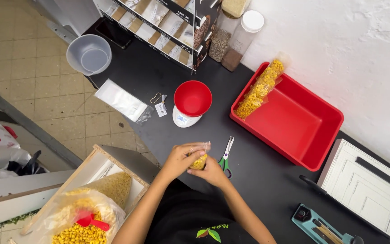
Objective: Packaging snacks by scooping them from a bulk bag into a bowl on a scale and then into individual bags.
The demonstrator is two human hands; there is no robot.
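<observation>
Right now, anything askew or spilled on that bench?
No spill visible. One filled corn bag leans tilted over the red tray's rim, top poking out. Both hands hold a small corn bag.

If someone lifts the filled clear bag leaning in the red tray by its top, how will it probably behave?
The filled bag likely sags, since its thin film holds loose yellow kernels. It probably feels fairly heavy, being packed almost full. Leaning on the red tray rim, it may slide if nudged.

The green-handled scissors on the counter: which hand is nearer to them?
Right. The right hand lies just beside the scissors, nearly touching the handles; the left hand is farther off, across the small bag of yellow kernels.
</observation>
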